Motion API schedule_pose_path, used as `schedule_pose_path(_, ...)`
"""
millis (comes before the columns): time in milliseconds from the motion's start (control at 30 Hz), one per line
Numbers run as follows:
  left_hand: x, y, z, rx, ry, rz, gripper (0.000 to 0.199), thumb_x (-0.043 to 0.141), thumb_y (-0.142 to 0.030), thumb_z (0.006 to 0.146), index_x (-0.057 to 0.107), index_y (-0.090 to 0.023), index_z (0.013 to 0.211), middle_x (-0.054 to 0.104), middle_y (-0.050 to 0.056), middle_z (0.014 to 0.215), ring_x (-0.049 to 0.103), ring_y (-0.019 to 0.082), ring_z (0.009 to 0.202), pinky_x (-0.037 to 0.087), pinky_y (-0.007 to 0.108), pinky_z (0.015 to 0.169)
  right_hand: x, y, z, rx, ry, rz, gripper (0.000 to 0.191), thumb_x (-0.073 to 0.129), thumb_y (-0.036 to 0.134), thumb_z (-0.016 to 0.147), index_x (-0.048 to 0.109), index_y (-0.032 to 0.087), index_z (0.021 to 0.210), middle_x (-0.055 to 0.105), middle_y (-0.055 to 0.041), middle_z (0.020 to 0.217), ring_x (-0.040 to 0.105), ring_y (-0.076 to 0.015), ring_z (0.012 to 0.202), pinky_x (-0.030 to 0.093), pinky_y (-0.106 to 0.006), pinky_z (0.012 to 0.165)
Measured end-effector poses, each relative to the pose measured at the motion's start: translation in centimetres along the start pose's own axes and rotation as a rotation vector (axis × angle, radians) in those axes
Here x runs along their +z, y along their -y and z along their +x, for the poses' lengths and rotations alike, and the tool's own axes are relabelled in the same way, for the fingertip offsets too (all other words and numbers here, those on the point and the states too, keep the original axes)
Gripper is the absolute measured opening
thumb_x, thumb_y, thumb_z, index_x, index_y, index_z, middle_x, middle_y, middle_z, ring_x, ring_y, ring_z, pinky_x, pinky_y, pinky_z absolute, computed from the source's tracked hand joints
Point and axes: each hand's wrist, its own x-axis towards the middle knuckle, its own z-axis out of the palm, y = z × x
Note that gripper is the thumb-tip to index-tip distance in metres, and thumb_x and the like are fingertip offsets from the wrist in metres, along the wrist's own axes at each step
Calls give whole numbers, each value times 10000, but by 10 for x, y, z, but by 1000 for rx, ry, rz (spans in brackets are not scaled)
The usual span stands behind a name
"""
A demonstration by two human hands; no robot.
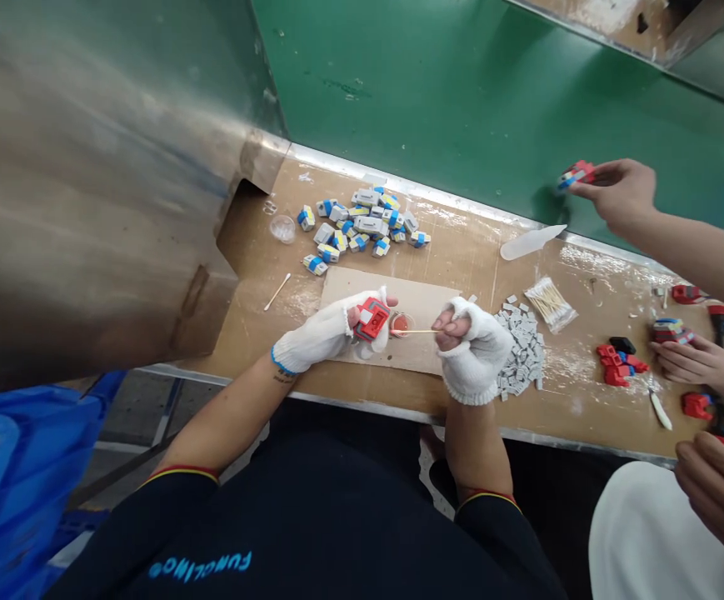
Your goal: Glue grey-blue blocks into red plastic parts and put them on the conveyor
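My left hand (337, 329), in a white fingerless glove, grips a red block (372, 318) with a grey piece on it. Between the gloved fingers of my right hand (471, 346) is a cotton swab (421, 332), its reddish tip pointing left at the rim of a small round dish (401, 323) of red liquid. The dish rests on a cardboard sheet (349, 283) between my hands. Just right of my right hand lies a heap of small grey pieces (522, 350).
Blue, yellow and grey blocks (371, 223) are piled at the back. A loose swab (277, 292) lies left, a swab pack (550, 303) and a white bottle (531, 242) right. Other people's hands (627, 192) hold red parts at the right. Blue bins (30, 467) stand lower left.
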Motion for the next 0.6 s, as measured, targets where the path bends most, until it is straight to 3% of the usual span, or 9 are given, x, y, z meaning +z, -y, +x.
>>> schedule_pose_path(67,0,1,1,-24,8,4,874,899,-877,835,775,-142,1292,766,62,800,611,156,564,500,277,536,15,5,-2,39,24,-21,481,1150,316,484,685,316,607,609,166,499,467,-6,429,397,-201,361)
schedule_pose_path(167,-1,1,1,-26,27,11,865,885,-887,841,771,-153,1285,756,54,768,608,156,547,485,273,522,65,65,-43,113,30,20,532,1175,368,449,670,296,601,612,155,532,505,-12,467,427,-185,373)
schedule_pose_path(233,0,0,1,-36,27,22,886,870,-912,832,764,-156,1282,750,52,754,596,157,531,464,272,500,121,120,-96,85,-81,156,452,1137,510,652,727,330,715,689,109,649,643,-79,574,615,-269,499)
schedule_pose_path(267,0,-2,1,-47,20,29,897,866,-925,824,762,-158,1278,749,52,754,595,160,529,455,272,490,154,144,-126,59,-184,206,435,1092,540,757,712,330,727,699,83,684,691,-114,620,652,-314,548)
schedule_pose_path(300,1,-3,0,-58,10,38,904,866,-934,813,763,-161,1271,750,54,760,602,167,536,451,274,487,187,164,-156,39,-175,220,450,1078,541,790,693,322,711,697,65,686,718,-143,636,668,-345,567)
schedule_pose_path(367,3,-5,0,-63,-17,57,908,873,-945,794,764,-168,1251,748,50,770,616,174,553,456,281,498,244,188,-205,14,-153,232,486,1060,553,801,669,294,671,672,39,645,724,-186,613,664,-388,554)
schedule_pose_path(400,4,-6,0,-54,-29,69,905,877,-947,788,765,-171,1239,741,42,763,615,173,554,460,285,508,264,192,-222,-12,-191,241,446,972,563,900,682,292,696,674,29,656,729,-190,627,664,-392,573)
schedule_pose_path(467,4,-6,1,-29,-44,99,893,878,-951,783,765,-175,1211,721,24,732,589,163,537,450,293,517,287,192,-238,-66,-213,239,380,887,524,981,718,286,737,694,13,679,727,-192,639,652,-380,582)
schedule_pose_path(600,5,-4,1,-41,3,119,861,810,-979,827,736,-185,1152,675,1,640,506,148,461,358,293,458,285,184,-233,-101,-209,208,320,871,463,995,743,287,760,703,6,691,707,-183,637,628,-354,583)
